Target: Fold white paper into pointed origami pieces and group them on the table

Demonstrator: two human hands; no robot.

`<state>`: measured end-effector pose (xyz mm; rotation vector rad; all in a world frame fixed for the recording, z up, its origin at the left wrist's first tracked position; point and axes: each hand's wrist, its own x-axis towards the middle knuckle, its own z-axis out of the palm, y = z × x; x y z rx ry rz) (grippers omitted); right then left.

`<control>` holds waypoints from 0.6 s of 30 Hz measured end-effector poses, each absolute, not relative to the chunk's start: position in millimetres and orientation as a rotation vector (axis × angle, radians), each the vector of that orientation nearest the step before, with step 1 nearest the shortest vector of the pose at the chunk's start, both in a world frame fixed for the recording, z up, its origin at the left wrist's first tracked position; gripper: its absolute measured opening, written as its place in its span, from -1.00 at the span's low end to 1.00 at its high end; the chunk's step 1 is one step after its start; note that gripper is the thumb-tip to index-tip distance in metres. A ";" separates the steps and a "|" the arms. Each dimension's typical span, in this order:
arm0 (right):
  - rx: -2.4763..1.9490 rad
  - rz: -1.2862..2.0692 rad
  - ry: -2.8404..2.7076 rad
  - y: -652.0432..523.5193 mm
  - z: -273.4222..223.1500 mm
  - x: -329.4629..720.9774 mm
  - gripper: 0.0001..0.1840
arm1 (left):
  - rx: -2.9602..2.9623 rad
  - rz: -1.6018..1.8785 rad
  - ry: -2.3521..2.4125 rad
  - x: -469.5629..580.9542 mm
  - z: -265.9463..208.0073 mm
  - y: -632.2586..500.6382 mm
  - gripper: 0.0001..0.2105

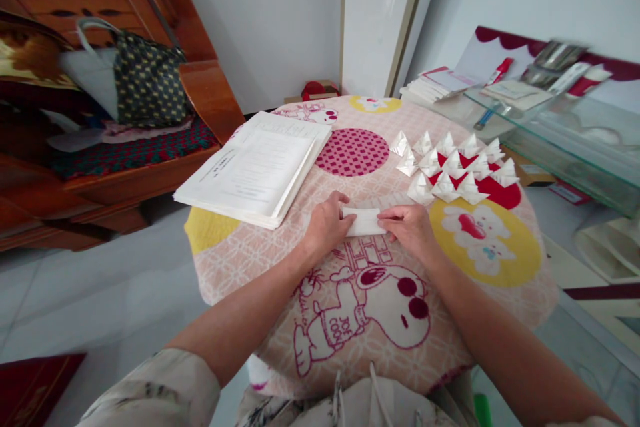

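Observation:
Between my two hands lies a narrow folded strip of white paper (367, 221), low over the patterned tablecloth (340, 183). My left hand (327, 223) pinches its left end with the thumb on top. At the right end, my right hand (410, 223) grips the paper between thumb and fingers. Just behind the strip lies more pale paper, partly hidden by the hands. To the right stand several folded white paper boats (453, 163) in close rows. A thick stack of printed sheets (255, 170) rests on the left of the table.
A glass shelf (565, 147) with a metal container (557, 57) and papers stands close on the right. At left is a wooden bench (210, 97) with a dark patterned bag (147, 80). A white pillar (375, 20) rises behind the round table.

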<state>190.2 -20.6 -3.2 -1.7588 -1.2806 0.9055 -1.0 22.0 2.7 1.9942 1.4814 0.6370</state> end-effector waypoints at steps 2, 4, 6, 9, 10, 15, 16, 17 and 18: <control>-1.776 0.899 -1.290 -20.1 -2.4 189.6 -0.75 | 1.985 0.642 1.479 -2.9 2.9 20.3 -0.65; -1.786 0.873 -1.322 -20.7 -2.4 189.3 -0.76 | 1.981 0.646 1.476 -4.5 3.0 19.2 -0.64; -1.785 0.827 -1.374 -22.0 -3.0 189.3 -0.78 | 1.972 0.650 1.468 -5.6 3.2 18.7 -0.71; -1.764 0.781 -1.442 -23.5 -4.2 189.8 -0.80 | 1.972 0.645 1.457 -6.5 3.9 18.3 -0.90; -1.755 0.779 -1.455 -23.7 -4.5 190.0 -0.80 | 1.974 0.639 1.452 -6.6 4.2 18.2 -0.94; -1.737 0.779 -1.481 -23.0 -6.8 191.6 -0.78 | 1.963 0.634 1.434 -7.3 5.7 17.5 -0.93; -1.740 0.774 -1.480 -22.8 -7.3 191.7 -0.78 | 1.957 0.640 1.430 -7.4 5.7 17.6 -0.93; -1.743 0.769 -1.476 -22.7 -7.7 191.7 -0.78 | 1.948 0.645 1.428 -7.4 5.5 17.8 -0.93; -1.745 0.766 -1.469 -22.8 -8.0 191.4 -0.78 | 1.940 0.649 1.426 -7.4 5.1 18.2 -0.93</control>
